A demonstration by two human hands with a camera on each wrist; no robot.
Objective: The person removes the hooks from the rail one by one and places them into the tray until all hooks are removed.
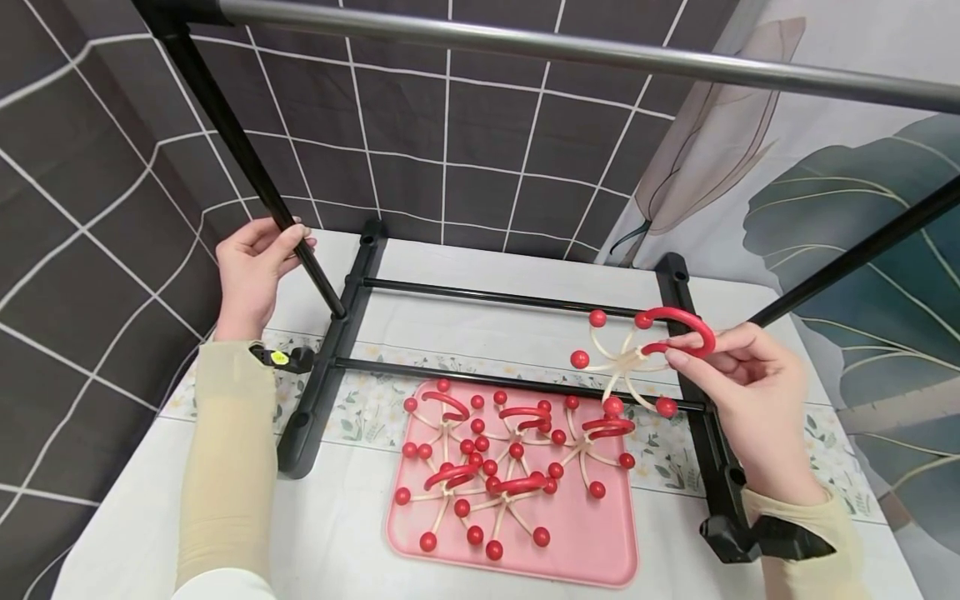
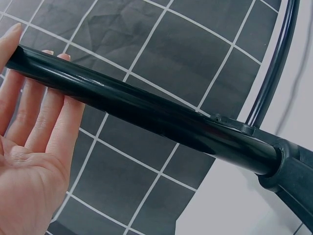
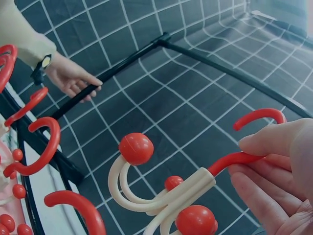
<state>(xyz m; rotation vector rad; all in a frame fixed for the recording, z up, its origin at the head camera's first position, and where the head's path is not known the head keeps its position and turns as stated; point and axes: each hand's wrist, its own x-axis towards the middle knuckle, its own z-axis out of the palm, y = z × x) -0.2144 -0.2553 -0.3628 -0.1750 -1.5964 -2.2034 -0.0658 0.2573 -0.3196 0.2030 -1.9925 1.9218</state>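
My left hand [image 1: 251, 279] grips the black left upright pole [image 2: 146, 110] of a standing rack, a little above its base; in the left wrist view the fingers pass behind the pole. In the head view my right hand [image 1: 765, 400] pinches the red hook of a multi-arm hanger [image 1: 626, 362] between thumb and fingers. That hanger has cream curved arms with red ball tips and is held up in front of the rack's right side. Several similar hangers [image 1: 522, 485] lie on a pink tray [image 1: 592, 546], their red hooks pointing up.
A silver top bar [image 1: 525, 45] crosses above both hands. Two black lower bars [image 1: 495, 296] join the rack's feet on the white table [image 1: 337, 533]. Behind hangs a dark grid-patterned cloth [image 1: 487, 117], with a leaf-patterned curtain [image 1: 862, 217] at the right.
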